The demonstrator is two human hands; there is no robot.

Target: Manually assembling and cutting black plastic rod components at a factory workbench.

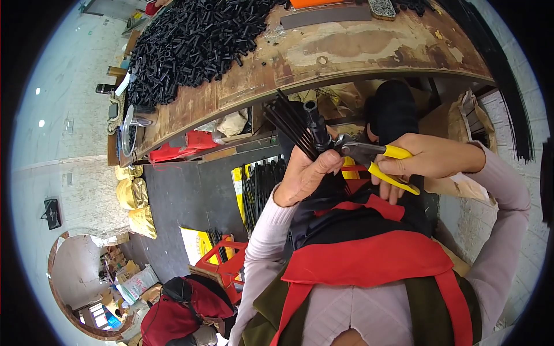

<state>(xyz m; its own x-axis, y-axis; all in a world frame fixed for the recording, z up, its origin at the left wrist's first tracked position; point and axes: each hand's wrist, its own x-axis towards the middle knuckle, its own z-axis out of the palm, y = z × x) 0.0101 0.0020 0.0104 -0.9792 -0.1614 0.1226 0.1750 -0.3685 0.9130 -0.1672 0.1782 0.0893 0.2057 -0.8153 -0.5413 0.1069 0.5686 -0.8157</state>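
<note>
My left hand (304,177) is closed around a bundle of thin black rods (289,126). At the bundle's end, by my thumb, is a short black tubular fitting (315,122) with an open round mouth pointing up. My right hand (430,155) grips pliers (359,151) with yellow handles spread apart. The pliers' metal head reaches to the fitting's base, next to my left fingers. Whether the jaws bite on it cannot be made out. Both hands are above my lap, over a red and dark apron (369,256).
Ahead stands a worn wooden workbench (358,52), with a large heap of black tubular pieces (196,43) at its left. More black rods (265,187) lie on the floor to the left, near a red stool (231,262) and a dark red backpack (179,314). An open paper sack (476,118) stands right.
</note>
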